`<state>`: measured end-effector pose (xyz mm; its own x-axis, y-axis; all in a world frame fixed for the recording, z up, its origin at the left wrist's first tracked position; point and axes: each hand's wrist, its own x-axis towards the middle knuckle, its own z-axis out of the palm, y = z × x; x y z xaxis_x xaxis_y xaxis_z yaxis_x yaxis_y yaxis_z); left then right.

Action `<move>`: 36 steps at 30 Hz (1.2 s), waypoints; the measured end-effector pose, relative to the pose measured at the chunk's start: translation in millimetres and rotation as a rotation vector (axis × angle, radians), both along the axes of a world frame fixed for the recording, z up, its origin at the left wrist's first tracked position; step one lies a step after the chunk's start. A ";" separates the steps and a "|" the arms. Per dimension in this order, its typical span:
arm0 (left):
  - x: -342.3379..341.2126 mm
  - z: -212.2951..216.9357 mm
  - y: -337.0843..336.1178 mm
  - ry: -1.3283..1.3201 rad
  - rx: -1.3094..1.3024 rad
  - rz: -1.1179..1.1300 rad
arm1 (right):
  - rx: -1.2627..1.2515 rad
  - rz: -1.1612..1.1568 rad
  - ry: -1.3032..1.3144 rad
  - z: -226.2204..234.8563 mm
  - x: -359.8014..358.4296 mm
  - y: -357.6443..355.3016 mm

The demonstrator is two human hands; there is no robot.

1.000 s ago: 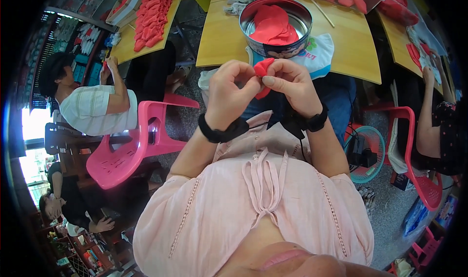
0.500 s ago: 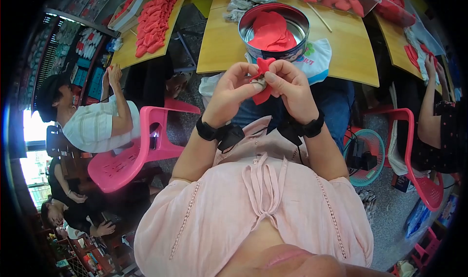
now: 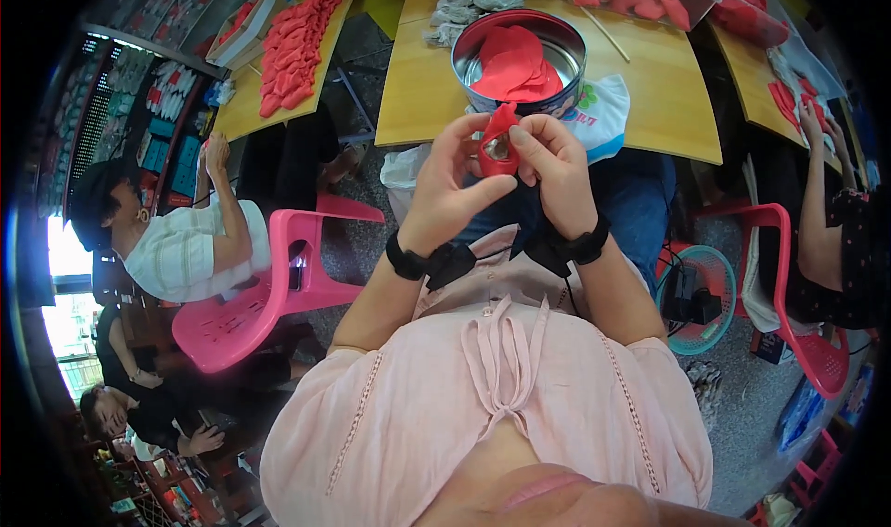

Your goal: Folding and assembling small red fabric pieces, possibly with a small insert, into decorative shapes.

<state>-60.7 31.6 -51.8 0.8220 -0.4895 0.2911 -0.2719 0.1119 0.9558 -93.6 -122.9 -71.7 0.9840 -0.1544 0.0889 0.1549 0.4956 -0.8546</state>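
A yellow table (image 3: 650, 91) fills the upper centre of the frame; on it stands a round tin (image 3: 518, 63) with red pieces (image 3: 515, 63) inside, just above the hands; a pink chair (image 3: 278, 286) sits at left centre; the left hand (image 3: 450, 188) and right hand (image 3: 552, 174) meet at centre, each grip clamped on a small red piece (image 3: 498, 142), thumbs and fingertips pinching its sides, held in the air just below the tin; black wristbands (image 3: 427, 263) circle both wrists
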 end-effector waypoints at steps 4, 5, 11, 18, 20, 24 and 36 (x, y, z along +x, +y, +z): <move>0.6 -12.6 0.1 -0.072 0.084 0.105 | -0.001 -0.008 -0.004 -1.2 -0.1 3.6; 1.1 -13.4 0.6 -0.073 0.083 0.105 | -0.067 -0.033 -0.013 -1.6 -0.4 4.7; 4.9 0.0 12.1 -0.002 0.132 0.042 | -1.009 -0.376 -0.497 8.4 -2.6 -3.9; -1.1 16.1 11.0 -0.006 -0.045 -0.002 | -0.749 -0.272 -0.419 14.8 -4.5 0.4; -1.5 17.6 12.1 -0.009 -0.087 0.015 | -0.734 -0.292 -0.432 17.6 -6.5 1.6; -4.4 26.1 13.9 0.070 -0.041 0.052 | -0.554 -0.300 -0.356 21.1 -9.6 8.4; 2.5 21.8 5.5 -0.052 -0.050 0.044 | -0.545 -0.235 -0.424 9.8 -9.0 15.2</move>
